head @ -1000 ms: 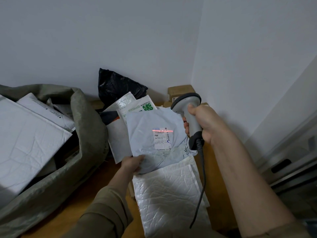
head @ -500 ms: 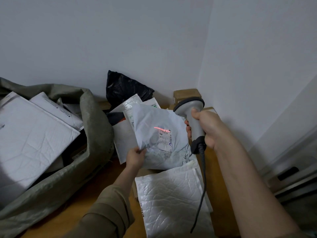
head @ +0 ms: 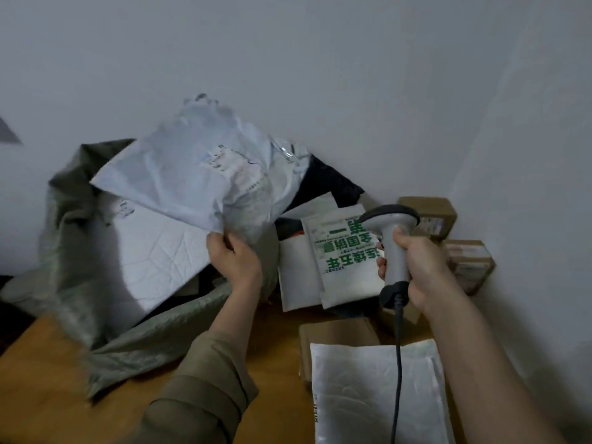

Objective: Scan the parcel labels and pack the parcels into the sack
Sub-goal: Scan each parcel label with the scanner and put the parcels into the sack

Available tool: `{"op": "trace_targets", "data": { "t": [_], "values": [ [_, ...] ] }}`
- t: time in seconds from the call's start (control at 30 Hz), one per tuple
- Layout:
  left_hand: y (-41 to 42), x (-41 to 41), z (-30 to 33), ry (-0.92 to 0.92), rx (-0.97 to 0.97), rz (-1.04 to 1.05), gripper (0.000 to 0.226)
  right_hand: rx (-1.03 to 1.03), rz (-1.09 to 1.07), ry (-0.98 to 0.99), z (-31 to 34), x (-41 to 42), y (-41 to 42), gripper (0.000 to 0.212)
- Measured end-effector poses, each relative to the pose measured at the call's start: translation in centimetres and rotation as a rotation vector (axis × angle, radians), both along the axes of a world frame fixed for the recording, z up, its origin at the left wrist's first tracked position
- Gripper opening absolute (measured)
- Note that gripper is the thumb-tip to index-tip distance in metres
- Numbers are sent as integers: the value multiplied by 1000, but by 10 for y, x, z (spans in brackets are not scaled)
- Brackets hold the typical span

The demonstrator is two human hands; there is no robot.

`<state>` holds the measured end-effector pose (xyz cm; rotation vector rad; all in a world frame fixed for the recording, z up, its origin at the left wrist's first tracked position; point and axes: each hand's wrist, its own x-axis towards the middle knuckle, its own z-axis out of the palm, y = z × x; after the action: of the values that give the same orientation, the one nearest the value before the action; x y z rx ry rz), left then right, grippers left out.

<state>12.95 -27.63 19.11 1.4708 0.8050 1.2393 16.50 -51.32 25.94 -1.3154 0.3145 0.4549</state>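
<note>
My left hand (head: 235,261) pinches the lower corner of a grey-white poly mailer (head: 192,177) with a printed label, held up over the open mouth of the grey-green woven sack (head: 73,251). A large white bubble mailer (head: 153,251) lies inside the sack. My right hand (head: 423,270) grips the handle of a grey barcode scanner (head: 392,245), its cable hanging down; no red scan line shows. A white packet with green print (head: 346,261) and a white bubble mailer (head: 374,392) lie on the wooden table.
Brown cardboard boxes (head: 429,216) (head: 469,264) sit in the corner against the right wall, another box (head: 336,331) under the near bubble mailer. A black plastic bag (head: 326,187) lies behind the packets. White walls close the back and right; wooden tabletop (head: 41,395) shows at the front left.
My left hand has swung the poly mailer left and up, away from the scanner and over the sack. The red scan line is gone. The view has shifted left.
</note>
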Motion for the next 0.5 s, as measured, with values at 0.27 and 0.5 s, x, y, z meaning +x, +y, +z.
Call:
{"op": "trace_targets", "data": {
  "t": [0.27,0.5],
  "values": [
    [41,-35,-24,607,-545,-56,22,-80,70,33,-12,0,32,34],
    [49,-32,-28,972,-248,-245,50,-93,57,53,-15,1,30,32]
  ]
}}
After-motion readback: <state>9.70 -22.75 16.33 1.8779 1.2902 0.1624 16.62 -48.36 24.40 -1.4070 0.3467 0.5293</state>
